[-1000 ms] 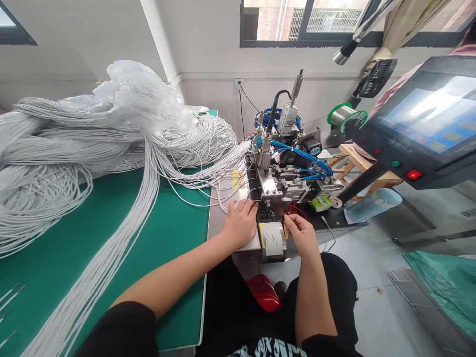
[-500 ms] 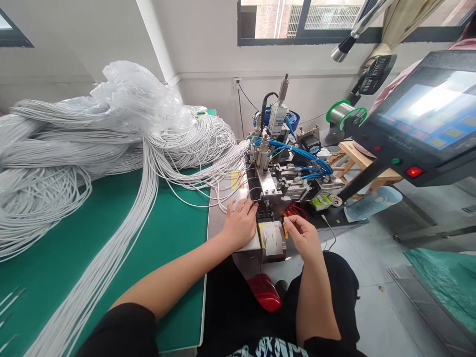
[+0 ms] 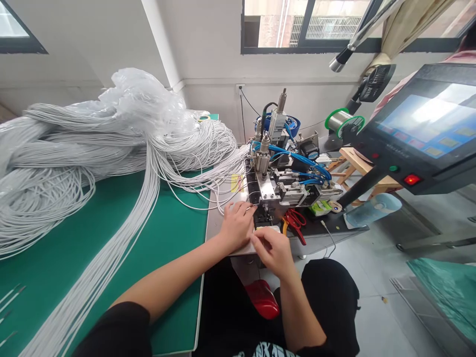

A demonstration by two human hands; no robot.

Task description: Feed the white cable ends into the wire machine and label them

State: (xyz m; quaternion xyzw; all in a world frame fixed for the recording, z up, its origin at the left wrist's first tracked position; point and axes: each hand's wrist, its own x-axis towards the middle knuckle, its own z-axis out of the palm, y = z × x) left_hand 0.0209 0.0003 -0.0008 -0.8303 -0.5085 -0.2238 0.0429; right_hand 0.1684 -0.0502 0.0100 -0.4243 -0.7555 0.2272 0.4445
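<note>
Where cables (image 3: 208,146) lie, green tabletop (image 3: 178,220), pale wall (image 3: 208,39), window (image 3: 323,29)

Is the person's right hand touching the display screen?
No, the right hand is close beside the left hand, well away from the display screen.

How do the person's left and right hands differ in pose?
The left hand stretches its fingers toward the machine; the right hand curls its fingers toward the thumb. The left hand's forearm crosses the green table; the right hand's is above dark trousers. Both hands are bare.
</note>
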